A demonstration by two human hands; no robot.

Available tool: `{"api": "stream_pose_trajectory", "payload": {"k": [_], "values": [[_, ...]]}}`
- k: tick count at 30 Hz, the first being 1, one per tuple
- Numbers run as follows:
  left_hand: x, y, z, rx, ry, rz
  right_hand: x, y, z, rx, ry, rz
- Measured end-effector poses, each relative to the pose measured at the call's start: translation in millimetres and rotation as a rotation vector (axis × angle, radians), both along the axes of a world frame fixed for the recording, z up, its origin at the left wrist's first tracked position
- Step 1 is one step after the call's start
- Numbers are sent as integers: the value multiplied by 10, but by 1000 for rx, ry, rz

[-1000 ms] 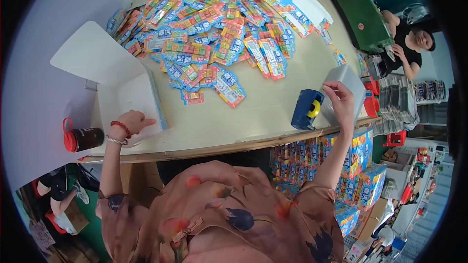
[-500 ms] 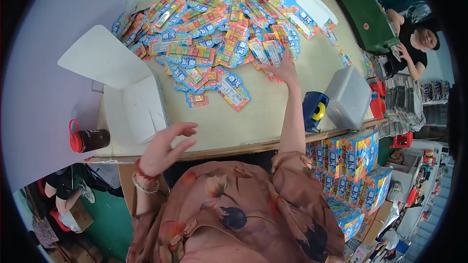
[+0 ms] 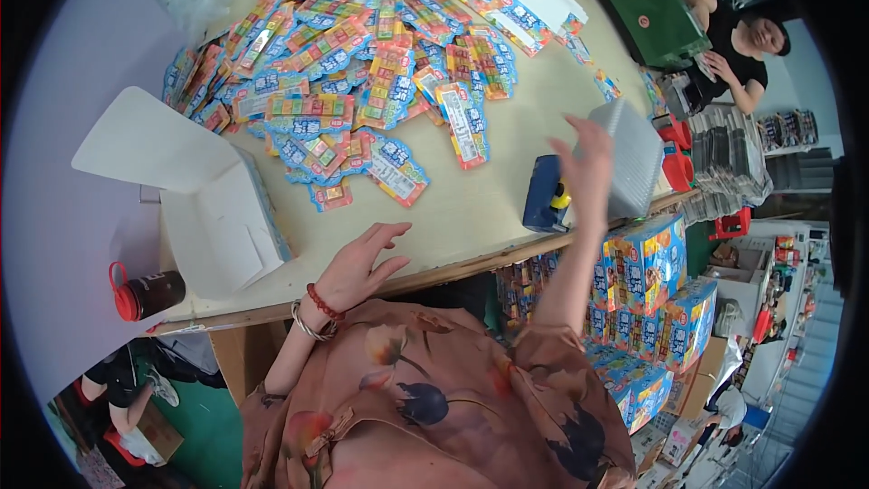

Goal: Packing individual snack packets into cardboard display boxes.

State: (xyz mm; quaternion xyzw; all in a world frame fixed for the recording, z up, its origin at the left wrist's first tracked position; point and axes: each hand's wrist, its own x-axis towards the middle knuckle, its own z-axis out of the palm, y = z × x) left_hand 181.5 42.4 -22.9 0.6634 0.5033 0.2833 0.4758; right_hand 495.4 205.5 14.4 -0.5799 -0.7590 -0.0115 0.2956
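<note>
A heap of flat, colourful blister packs (image 3: 312, 109) with rows of small squares, probably candy, covers the far left and middle of the table. One pack (image 3: 464, 127) lies face down at the heap's right edge. My left hand (image 3: 358, 267) hovers over the table's front edge, fingers apart and holding nothing. My right hand (image 3: 587, 163) is raised beside a stack of clear plastic trays (image 3: 634, 158), fingers spread, nothing seen in them. Whether it touches the trays I cannot tell. Just left of it stands a blue tape dispenser (image 3: 543, 195) with a yellow core.
An opened white carton (image 3: 213, 217) stands at left, beside a dark bottle with a red lid (image 3: 149, 294). Another opened printed box (image 3: 493, 0) lies at the back. Printed boxes (image 3: 647, 281) are stacked below the table at right. A person (image 3: 738, 45) works by a green bin (image 3: 641, 4).
My right hand has left the heap and moved right and nearer, to the plastic trays. A pack at the heap's edge has shifted nearer. My left hand moved right; the whole view has shifted.
</note>
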Motion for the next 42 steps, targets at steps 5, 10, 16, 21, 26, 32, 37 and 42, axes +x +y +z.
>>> {"api": "stream_pose_trajectory", "payload": {"k": [5, 10, 16, 21, 26, 32, 37, 42], "values": [[-62, -58, -122, -41, 12, -53, 1475, -71, 115, -345, 28, -25], [-22, 16, -130, -20, 2, -57, 1836, 128, 56, -660, 193, 48], [41, 16, -85, -49, -38, -67, 1964, 208, 131, -740, 193, 62], [-41, -70, -143, -88, -46, -45, 1987, 205, 115, -739, 162, 64], [-117, -165, -224, -106, -63, -13, 1801, 71, 35, -500, -18, 43], [-79, -192, -247, -140, -55, -31, 1849, 176, -95, -168, -46, -103], [-82, -183, -153, -169, -57, -21, 1840, 508, 262, 63, -195, -466], [-93, -221, -1, -72, -63, 85, 1059, 515, 992, 449, -435, -131]]}}
